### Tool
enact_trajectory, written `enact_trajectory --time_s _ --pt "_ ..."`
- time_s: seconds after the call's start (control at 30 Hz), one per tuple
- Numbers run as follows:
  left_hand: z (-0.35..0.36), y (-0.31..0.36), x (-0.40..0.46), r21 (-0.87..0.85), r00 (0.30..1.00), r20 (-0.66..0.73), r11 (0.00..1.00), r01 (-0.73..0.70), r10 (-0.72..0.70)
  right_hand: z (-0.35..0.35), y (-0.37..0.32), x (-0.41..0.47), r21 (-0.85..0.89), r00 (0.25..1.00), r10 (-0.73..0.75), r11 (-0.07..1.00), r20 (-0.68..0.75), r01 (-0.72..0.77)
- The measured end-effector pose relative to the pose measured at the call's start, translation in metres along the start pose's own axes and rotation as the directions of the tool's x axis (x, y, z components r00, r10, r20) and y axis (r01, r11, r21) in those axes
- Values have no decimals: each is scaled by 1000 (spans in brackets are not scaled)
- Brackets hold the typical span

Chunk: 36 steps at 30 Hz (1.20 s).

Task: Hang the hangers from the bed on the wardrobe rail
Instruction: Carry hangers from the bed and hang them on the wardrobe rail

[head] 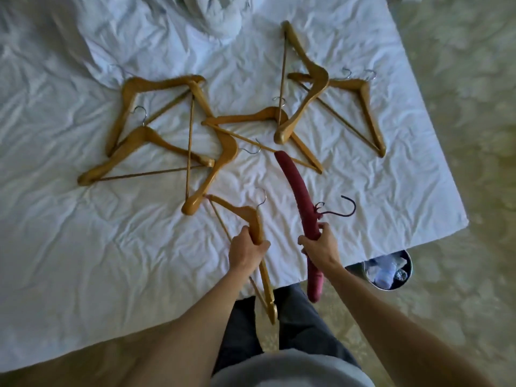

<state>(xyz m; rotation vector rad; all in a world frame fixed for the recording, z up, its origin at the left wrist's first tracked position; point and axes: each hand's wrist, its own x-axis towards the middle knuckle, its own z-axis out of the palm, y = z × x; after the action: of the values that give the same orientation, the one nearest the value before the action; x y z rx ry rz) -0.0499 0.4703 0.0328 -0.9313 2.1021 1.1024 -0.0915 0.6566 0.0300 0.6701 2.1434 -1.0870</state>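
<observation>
My left hand (247, 251) grips a wooden hanger (245, 216) by its shoulder, above the near edge of the bed. My right hand (321, 248) holds a padded dark red hanger (293, 188) near its middle; its dark hook (347, 206) points right. Several more wooden hangers lie overlapping on the white sheet (83, 247): one group at the left (145, 135), one in the middle (251, 118) and one at the right (312, 79). No wardrobe rail is in sight.
A bunched white cloth (212, 15) lies at the far side of the bed. A round metal bin (389, 270) with rubbish stands on the patterned carpet (474, 135) by the bed's near right corner. My legs are against the bed's edge.
</observation>
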Motion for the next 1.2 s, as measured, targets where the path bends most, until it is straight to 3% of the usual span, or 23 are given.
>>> enact_trajectory --time_s 0.17,0.33,0.57,0.7,0.93,1.1,1.2 --pt "-40 16 -58 -201 985 -174 979 -39 4 -9 -49 -75 40 971 -234 972 45 233" --pt "-75 10 -101 -323 947 -321 938 -128 18 11 -89 -125 -24 885 -439 894 157 448" --pt "-127 -62 -165 -582 864 -470 799 -150 -180 87 -114 -190 -70 762 -510 812 399 580" --pt "-148 -125 -214 -690 762 -547 702 -177 -346 136 -113 -245 -77 619 -531 719 579 690" --pt "-185 -265 -305 -782 558 -607 551 -291 -566 249 -100 -378 -41 275 -488 436 828 899" --pt "-214 -381 -386 -789 452 -613 473 -392 -648 345 -79 -504 44 112 -389 371 914 927" --pt "-237 -451 -443 -765 350 -630 477 -432 -694 400 -62 -584 97 26 -320 360 947 928"
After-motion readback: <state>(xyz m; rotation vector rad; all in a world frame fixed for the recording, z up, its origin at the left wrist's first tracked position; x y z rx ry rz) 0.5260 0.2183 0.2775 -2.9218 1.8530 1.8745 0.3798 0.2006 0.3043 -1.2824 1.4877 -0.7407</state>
